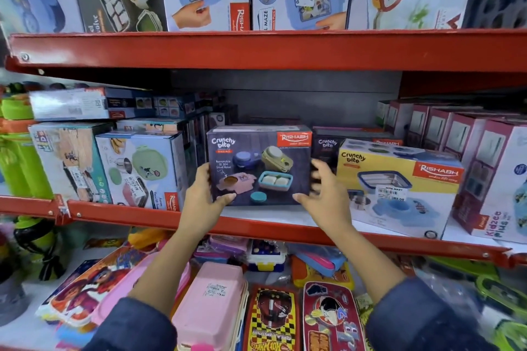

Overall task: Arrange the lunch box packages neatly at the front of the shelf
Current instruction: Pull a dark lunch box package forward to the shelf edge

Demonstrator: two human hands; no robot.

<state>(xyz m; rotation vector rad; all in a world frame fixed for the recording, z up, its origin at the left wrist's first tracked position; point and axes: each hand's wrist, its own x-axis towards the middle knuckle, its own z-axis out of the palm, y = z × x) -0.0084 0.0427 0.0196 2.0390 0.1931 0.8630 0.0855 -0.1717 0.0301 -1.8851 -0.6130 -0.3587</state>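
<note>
- Two hands bracket the dark Crunchy Bite box [259, 165], which stands upright on the middle shelf [199, 222], set a little back from the red front lip, between the green lunch box package [139, 171] on its left and the yellow Crunchy Bite package [399, 182] on its right.
- Your left hand [204, 194] wraps the box's lower left corner, thumb across the front face, so it has a hold there.
- Your right hand [325, 194] is spread open at the right edge, fingers blurred; you cannot tell whether it touches the box.
- Expect a light, stiff cardboard carton, probably smooth and a bit slick; its walls would likely dent under a hard pinch.
- Take it by both side faces low down, palms flat, rather than by the top flap.
- White shelf board shows in front of the box, so it looks free to slide forward to the lip.
- Neighbours stand near on both sides, and a second dark Crunchy Bite box [328, 148] sits behind on the right.
- Below lies a crowded display of loose lunch boxes, including a pink lunch box [211, 302], so a dropped carton would land among them.
</note>
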